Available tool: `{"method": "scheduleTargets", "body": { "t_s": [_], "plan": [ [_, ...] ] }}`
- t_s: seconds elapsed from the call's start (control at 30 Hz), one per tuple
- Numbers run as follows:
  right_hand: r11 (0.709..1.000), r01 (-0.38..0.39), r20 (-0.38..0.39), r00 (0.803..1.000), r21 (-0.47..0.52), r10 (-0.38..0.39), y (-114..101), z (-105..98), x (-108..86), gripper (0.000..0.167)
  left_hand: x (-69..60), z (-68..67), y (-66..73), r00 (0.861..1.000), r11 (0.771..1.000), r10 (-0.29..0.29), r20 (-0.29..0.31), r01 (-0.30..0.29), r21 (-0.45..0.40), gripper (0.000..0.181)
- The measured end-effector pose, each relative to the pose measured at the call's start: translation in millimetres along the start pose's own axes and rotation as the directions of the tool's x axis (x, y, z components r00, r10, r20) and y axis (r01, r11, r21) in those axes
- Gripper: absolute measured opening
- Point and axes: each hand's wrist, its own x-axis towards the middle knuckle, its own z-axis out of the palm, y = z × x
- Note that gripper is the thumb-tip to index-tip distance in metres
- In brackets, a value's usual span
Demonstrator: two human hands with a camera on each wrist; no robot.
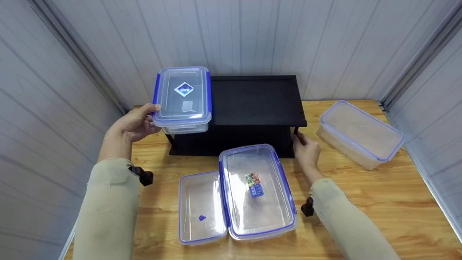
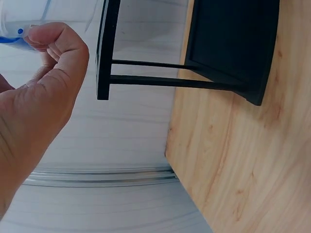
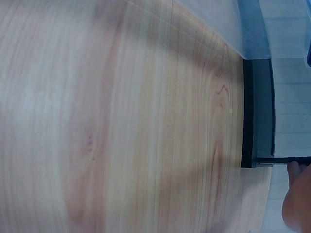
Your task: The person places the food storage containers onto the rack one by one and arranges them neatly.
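1. Holds a lidded clear container [image 1: 182, 103] over the left end of a black two-tier rack [image 1: 258, 104], lid up; impossible to tell whether touching the upper shelf.
2. Grips that container by its left side with the left hand [image 1: 139, 122], thumb on the lid's rim and fingers curled below, probably to balance it from one edge.
3. Pinches the rack's right front post [image 1: 296, 130] just under the upper shelf with the right hand [image 1: 306, 150], fingers curled in, perhaps to steady the frame.
4. On the wooden table [image 1: 158, 209], before the rack: a large stickered container [image 1: 270, 213] and a smaller container with a blue knob [image 1: 196, 191], side by side, presumably for easy reach.
5. Right of the rack, lying at a slant: a blue-rimmed container [image 1: 361, 122], well apart from the others.
6. Behind: pale wall panels [image 1: 249, 36].
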Motion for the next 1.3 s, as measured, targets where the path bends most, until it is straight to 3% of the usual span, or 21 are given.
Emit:
{"method": "scheduleTargets", "body": {
  "t_s": [0.4, 0.57, 0.93, 1.3],
  "plan": [
    [1.0, -0.03, 0.02, 0.999, -0.011, 0.03, 0, -1, -2.4, 0.021, 8.3, 4.9, 16.3, 0.994, 0.997, -0.078, -0.074, 0.078, -0.002, 0.03],
    [0.998, -0.068, 0.026, 0.997, -0.019, 0.068, -2, -3, -2.5, 0.022, 11.6, 6.6, 18.7, 0.992, 0.997, -0.078, -0.099, 0.078, -0.005, 0.035],
    [0.999, -0.05, 0.036, 0.998, 0.004, 0.049, -2, -3, -1.6, 0.02, 16.5, 9.4, 21.1, 0.978, 0.999, -0.033, -0.205, 0.034, -0.001, 0.031],
    [1.0, -0.03, 0.042, 0.999, -0.001, 0.03, -2, -3, -0.8, 0.02, 16.0, 7.3, 20.4, 0.972, 0.998, -0.029, -0.232, 0.016, -0.057, 0.041]
  ]
}}
